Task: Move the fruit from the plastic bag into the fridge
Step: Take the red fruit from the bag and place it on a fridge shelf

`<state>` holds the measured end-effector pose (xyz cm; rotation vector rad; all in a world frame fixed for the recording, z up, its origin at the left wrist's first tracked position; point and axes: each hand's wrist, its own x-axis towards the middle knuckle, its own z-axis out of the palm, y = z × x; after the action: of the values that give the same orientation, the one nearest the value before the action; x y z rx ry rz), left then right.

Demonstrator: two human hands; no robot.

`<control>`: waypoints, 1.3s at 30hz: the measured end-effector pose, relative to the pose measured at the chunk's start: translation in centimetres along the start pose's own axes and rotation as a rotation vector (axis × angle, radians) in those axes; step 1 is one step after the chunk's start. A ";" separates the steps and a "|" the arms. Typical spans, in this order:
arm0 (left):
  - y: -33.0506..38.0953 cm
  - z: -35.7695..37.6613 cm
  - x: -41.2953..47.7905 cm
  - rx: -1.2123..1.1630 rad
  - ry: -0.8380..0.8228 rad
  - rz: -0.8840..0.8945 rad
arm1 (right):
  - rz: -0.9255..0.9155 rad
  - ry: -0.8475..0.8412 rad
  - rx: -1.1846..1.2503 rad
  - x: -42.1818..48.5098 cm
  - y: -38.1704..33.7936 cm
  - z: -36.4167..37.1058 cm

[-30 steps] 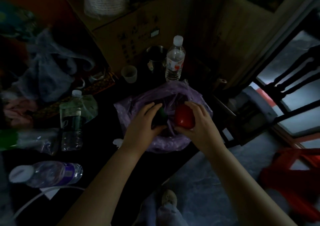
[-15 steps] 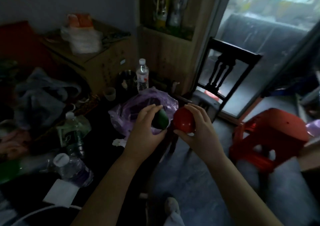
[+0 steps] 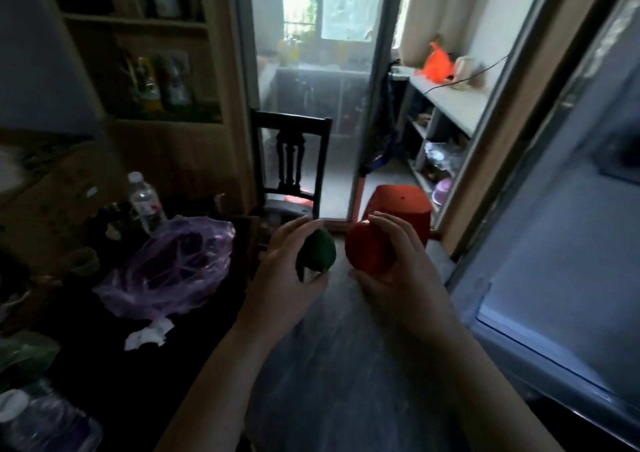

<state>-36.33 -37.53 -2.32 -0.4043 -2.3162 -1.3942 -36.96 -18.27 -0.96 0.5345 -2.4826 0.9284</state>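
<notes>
Fruit in both hands: green fruit [image 3: 320, 255] gripped by fingers of left hand [image 3: 284, 278], red fruit [image 3: 369, 252] by right hand [image 3: 405, 278]; neither free, so door-handling risks a drop.

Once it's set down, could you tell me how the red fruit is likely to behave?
The red fruit looks round, so it may roll. It holds its shape in the right hand, so it is probably firm, not floppy.

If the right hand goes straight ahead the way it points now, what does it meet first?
Probably the red stool on the floor beyond the right hand and its red fruit; depth is unclear, so it might pass above.
</notes>
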 end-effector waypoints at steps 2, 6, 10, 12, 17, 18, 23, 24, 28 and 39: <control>1.6 1.6 -0.1 -0.013 -0.029 0.043 | 0.027 0.024 -0.024 -1.5 0.3 -2.0; 4.8 4.5 -0.7 -0.051 -0.132 0.064 | 0.098 0.034 0.029 -4.4 1.2 -5.4; 7.9 7.9 -1.7 -0.036 -0.211 0.101 | 0.155 0.095 0.036 -7.9 2.7 -9.1; 9.6 9.9 -2.3 -0.058 -0.261 0.130 | 0.179 0.152 0.052 -9.8 3.4 -11.5; 15.8 16.2 -4.9 -0.076 -0.406 0.246 | 0.235 0.298 0.085 -16.6 6.0 -18.3; 16.8 17.3 -5.5 -0.095 -0.428 0.258 | 0.245 0.314 0.072 -17.7 6.4 -19.4; 23.1 23.9 -9.3 -0.247 -0.555 0.293 | 0.288 0.405 -0.006 -24.7 7.5 -27.1; 24.3 25.2 -10.1 -0.286 -0.582 0.289 | 0.301 0.419 -0.016 -26.2 7.6 -28.5; 29.1 29.7 -13.4 -0.381 -0.698 0.282 | 0.344 0.500 -0.122 -32.2 7.5 -33.2; 39.8 39.4 -22.7 -0.627 -1.024 0.419 | 0.594 0.743 -0.354 -46.7 5.7 -41.6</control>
<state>-6.40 14.89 0.94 -2.0526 -2.0988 -1.9066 9.86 23.56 0.20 -0.5998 -2.0256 0.6727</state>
